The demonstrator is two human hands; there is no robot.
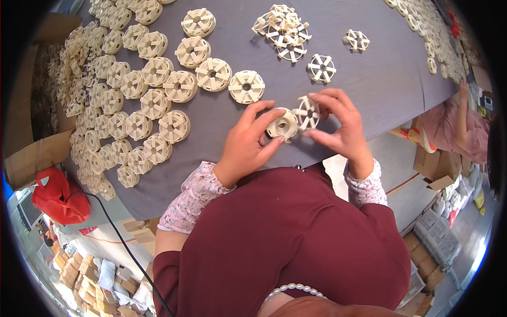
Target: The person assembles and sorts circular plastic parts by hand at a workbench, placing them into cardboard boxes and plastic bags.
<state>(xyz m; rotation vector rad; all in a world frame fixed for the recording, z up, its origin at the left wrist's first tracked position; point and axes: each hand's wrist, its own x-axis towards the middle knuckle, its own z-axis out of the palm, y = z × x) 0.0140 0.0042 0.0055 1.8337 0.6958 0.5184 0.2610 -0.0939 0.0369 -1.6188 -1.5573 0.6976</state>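
Note:
My left hand grips a round cream plastic housing with a stepped hollow centre, its fingers and thumb closed around the rim. Close beside it, my right hand pinches a cream spoked plastic ring, tilted toward the housing. Whether the two parts touch is hard to make out. Just beyond my hands lies a round piece with a spoked top. Loose spoked rings, one of them a single ring, lie farther off, near a heaped pile of rings.
Rows of round spoked pieces cover the left of the grey-covered table, with small cream parts heaped beyond. A red bag sits at lower left beside a black cable. Another person is at the right edge.

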